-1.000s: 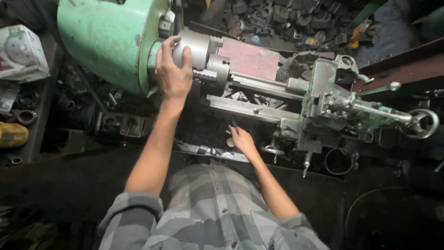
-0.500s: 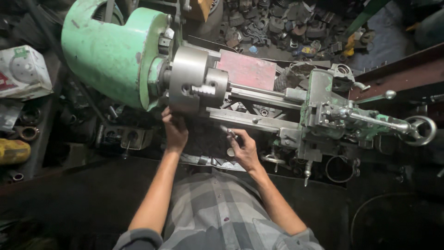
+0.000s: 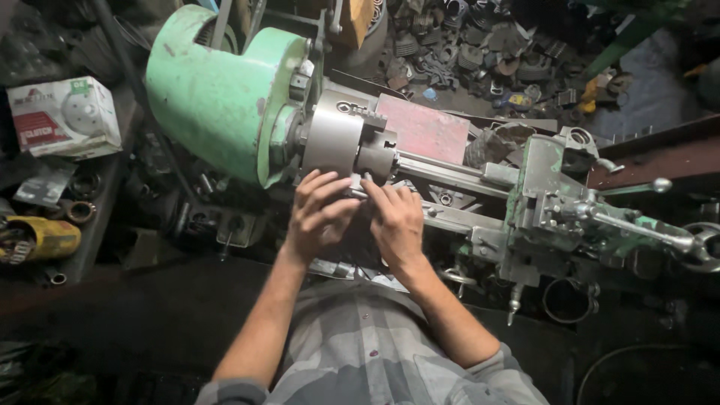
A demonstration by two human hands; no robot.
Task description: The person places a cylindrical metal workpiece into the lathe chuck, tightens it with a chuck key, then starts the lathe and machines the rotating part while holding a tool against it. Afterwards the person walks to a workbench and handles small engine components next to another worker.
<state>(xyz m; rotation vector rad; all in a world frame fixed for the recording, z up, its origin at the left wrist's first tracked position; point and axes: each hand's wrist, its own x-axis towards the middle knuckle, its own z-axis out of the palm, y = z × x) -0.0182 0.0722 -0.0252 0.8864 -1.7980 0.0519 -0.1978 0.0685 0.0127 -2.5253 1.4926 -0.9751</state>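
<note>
Workshop, dim, seen from above; dark floor (image 3: 112, 330) nearest the person in a grey checked shirt (image 3: 360, 352).

Left hand (image 3: 319, 214): fingers loosely spread, tips resting against the lower edge of the steel chuck (image 3: 334, 139); whether it grips anything cannot be told.
Right hand (image 3: 396, 221): fingers together, curled, touching the chuck jaws just beside the left hand; what it pinches, if anything, is hidden.
Chuck: mounted on the green lathe headstock (image 3: 217, 97), above both hands.

Lathe bed (image 3: 450, 169) runs right to the green carriage (image 3: 547, 202) with steel handle (image 3: 645, 229) and handwheel (image 3: 705, 247).
Left shelf (image 3: 97, 225): white carton (image 3: 66, 116), yellow can (image 3: 41, 238) lying on its side, metal rings (image 3: 79, 211).
Far floor: heap of scrap metal parts (image 3: 480, 52); red panel (image 3: 424, 127) behind the chuck.
</note>
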